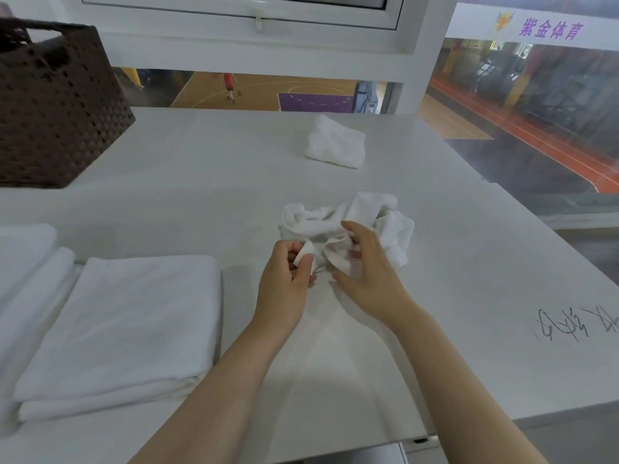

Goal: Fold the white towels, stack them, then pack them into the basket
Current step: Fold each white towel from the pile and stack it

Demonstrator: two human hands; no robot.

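A crumpled white towel (pixel 378 219) lies in the middle of the white table (pixel 201 195). My left hand (pixel 284 283) pinches one edge of it between thumb and fingers. My right hand (pixel 365 272) grips the cloth just to the right, fingers curled round a fold. A second loose white towel (pixel 335 142) sits farther back, apart from both hands. A stack of folded white towels (pixel 127 323) rests at the front left, with more folded towels (pixel 26 262) at the left edge. The dark brown woven basket (pixel 57 105) stands at the back left.
The table's right edge (pixel 569 256) runs diagonally beside a glass wall over a sports hall. Black handwriting (pixel 576 324) marks the table at the right. A white window frame (pixel 254 45) rises behind the table.
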